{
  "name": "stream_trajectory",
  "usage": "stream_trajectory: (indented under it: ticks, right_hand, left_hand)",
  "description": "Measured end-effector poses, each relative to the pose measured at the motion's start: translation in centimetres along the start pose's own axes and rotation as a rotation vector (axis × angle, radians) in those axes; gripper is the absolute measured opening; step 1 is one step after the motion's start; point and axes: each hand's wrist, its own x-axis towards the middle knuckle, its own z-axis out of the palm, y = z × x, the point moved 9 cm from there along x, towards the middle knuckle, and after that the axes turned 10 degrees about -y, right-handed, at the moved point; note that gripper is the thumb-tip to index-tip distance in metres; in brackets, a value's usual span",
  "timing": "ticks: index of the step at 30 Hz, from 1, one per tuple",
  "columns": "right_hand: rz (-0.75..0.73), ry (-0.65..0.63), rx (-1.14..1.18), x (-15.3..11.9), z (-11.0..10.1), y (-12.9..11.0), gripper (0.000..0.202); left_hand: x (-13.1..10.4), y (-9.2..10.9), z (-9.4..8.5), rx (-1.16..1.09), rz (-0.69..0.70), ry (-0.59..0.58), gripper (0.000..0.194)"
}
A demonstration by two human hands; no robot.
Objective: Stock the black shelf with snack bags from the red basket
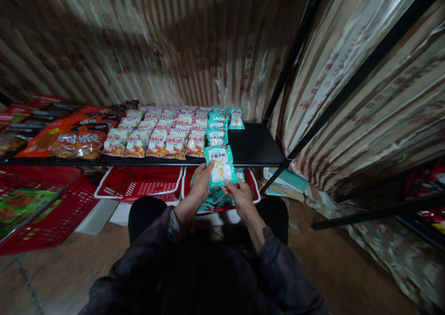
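Note:
Between both hands is a teal-and-white snack bag [219, 166], held upright with its printed front toward me, in front of the shelf's edge. My left hand [201, 181] grips its left side, thumb on the front. My right hand [239, 195] pinches its lower right corner. Just behind it, a column of matching teal snack bags [217, 136] runs back along the black shelf [255, 143], and one more teal bag [236, 118] sits at the back right. Below my hands a red basket [255, 192] with a white rim contains more teal bags [217, 200], partly hidden by the hands.
Left of the teal column stand rows of white-and-orange snack bags [156, 141], then orange-and-black packets [79, 139]. A second red basket [139, 185] and a larger red basket [69, 213] are below. Black shelf posts [292, 51] and striped curtains [194, 41] enclose the shelf.

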Motion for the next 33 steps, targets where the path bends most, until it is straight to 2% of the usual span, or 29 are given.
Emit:
stream_trajectory:
  ticks: [9, 13, 17, 22, 28, 33]
  right_hand:
    - [-0.088, 0.005, -0.007, 0.2, 0.1, -1.7, 0.037]
    - [-0.084, 0.017, -0.01, 0.2, -0.2, -1.9, 0.036]
    - [-0.092, 0.009, -0.027, 0.1, -0.5, -1.4, 0.034]
    - [-0.063, 0.014, -0.043, 0.1, -1.2, -0.2, 0.034]
    - [-0.053, 0.077, 0.0, 0.3, -2.3, 0.2, 0.042]
    - [-0.039, 0.074, 0.012, 0.2, -2.6, 0.7, 0.041]
  left_hand:
    - [0.4, 1.9, 1.3, -0.057, 0.059, -0.082, 0.047]
    - [0.9, 2.4, 1.5, -0.077, 0.064, -0.09, 0.048]
    - [1.1, 2.1, 1.5, -0.093, 0.054, -0.077, 0.05]
    - [1.5, 1.0, 0.6, -0.105, 0.05, 0.019, 0.046]
    - [1.8, 0.5, 0.9, -0.101, 0.048, 0.024, 0.04]
    - [2.2, 0.1, 1.2, -0.097, 0.064, 0.015, 0.041]
